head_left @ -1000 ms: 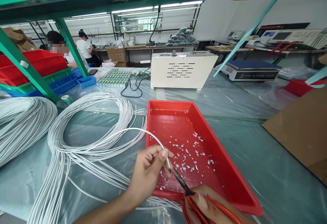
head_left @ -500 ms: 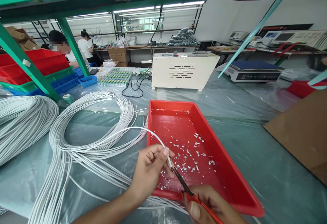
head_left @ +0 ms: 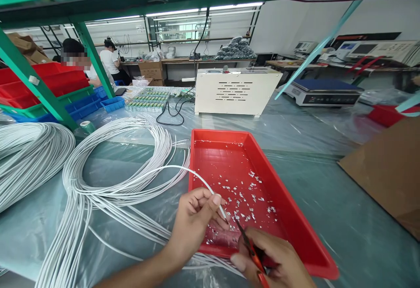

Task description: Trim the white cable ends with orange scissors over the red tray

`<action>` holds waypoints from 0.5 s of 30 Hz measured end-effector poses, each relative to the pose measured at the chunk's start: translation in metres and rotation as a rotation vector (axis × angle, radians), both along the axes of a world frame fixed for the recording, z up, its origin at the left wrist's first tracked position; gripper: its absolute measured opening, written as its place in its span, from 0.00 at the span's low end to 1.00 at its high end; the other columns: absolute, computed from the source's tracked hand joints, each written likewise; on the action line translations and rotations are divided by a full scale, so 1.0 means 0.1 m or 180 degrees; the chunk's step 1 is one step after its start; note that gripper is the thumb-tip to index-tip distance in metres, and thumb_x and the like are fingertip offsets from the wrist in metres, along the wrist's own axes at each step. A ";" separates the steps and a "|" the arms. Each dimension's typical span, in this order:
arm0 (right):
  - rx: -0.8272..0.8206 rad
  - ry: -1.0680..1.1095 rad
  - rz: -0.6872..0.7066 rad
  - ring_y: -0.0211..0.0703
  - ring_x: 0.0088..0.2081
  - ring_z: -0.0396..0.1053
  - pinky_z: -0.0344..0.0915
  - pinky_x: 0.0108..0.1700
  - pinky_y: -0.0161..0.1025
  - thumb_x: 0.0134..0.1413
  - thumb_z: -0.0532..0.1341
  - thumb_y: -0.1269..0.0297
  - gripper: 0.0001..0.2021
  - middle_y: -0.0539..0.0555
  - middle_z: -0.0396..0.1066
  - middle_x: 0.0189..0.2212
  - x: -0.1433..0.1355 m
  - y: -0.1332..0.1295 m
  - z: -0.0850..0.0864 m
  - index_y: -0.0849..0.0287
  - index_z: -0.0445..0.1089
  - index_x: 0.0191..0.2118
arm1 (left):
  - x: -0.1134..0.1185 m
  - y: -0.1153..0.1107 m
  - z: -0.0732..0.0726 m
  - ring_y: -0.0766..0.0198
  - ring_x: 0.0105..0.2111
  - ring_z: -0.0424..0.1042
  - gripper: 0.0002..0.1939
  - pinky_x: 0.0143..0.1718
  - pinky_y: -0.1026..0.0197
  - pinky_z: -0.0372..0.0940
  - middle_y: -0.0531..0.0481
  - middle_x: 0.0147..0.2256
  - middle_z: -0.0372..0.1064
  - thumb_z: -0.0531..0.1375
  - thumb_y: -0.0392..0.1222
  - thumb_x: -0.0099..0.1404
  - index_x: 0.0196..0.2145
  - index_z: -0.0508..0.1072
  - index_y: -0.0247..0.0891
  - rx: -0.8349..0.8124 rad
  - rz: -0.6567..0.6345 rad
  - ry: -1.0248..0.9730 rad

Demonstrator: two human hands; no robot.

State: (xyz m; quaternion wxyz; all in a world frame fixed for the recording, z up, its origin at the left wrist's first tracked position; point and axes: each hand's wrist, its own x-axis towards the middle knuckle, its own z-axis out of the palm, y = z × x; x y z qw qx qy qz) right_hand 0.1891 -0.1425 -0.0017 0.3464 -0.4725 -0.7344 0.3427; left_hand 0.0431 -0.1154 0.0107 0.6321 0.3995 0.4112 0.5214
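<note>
My left hand (head_left: 198, 218) pinches a white cable (head_left: 204, 182) close to its end, over the near left part of a red tray (head_left: 223, 156). A short dark tip sticks out of the cable's end. In my right hand (head_left: 272, 255) is a pair of scissors (head_left: 251, 248) with orange-red handles and dark blades. The blade tips are a little right of the cable end, apart from it. Small silvery scraps (head_left: 241, 198) are scattered over the tray's floor. The cable arcs back to a large white cable coil (head_left: 121, 183) on the left.
Another white cable coil (head_left: 29, 161) lies at far left, below stacked bins (head_left: 46, 86). A beige metal box (head_left: 234, 93) stands behind the tray, circuit boards (head_left: 147, 100) to its left. At right are a scale (head_left: 323, 91) and cardboard (head_left: 387, 170). Two people sit in the background.
The scissors have pulled away from the cable end, moving slightly right, and their angle has turned. My left hand and the cable end have shifted slightly right and down.
</note>
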 end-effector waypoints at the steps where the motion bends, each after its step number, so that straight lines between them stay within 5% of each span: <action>1: 0.0083 0.0097 -0.0193 0.33 0.18 0.53 0.51 0.19 0.30 0.47 0.58 0.61 0.14 0.45 0.54 0.15 -0.01 0.01 -0.01 0.59 0.57 0.17 | 0.00 -0.01 0.01 0.70 0.16 0.68 0.11 0.20 0.70 0.63 0.53 0.17 0.68 0.59 0.44 0.58 0.25 0.69 0.32 0.0093 0.0081 0.0073; 6: 0.0199 0.0632 -0.0831 0.35 0.18 0.56 0.56 0.19 0.30 0.45 0.59 0.65 0.06 0.46 0.59 0.17 -0.01 0.03 0.01 0.58 0.63 0.22 | 0.03 -0.08 0.03 0.69 0.21 0.72 0.08 0.25 0.70 0.65 0.51 0.21 0.72 0.60 0.40 0.56 0.24 0.70 0.32 0.0384 0.0301 0.0370; 15: 0.0268 0.0562 -0.0574 0.39 0.20 0.65 0.63 0.22 0.31 0.44 0.59 0.70 0.01 0.49 0.65 0.19 0.02 0.06 0.04 0.59 0.66 0.25 | 0.05 -0.14 0.01 0.68 0.24 0.73 0.07 0.27 0.72 0.65 0.51 0.22 0.74 0.59 0.35 0.58 0.24 0.74 0.34 0.0872 0.0299 0.0864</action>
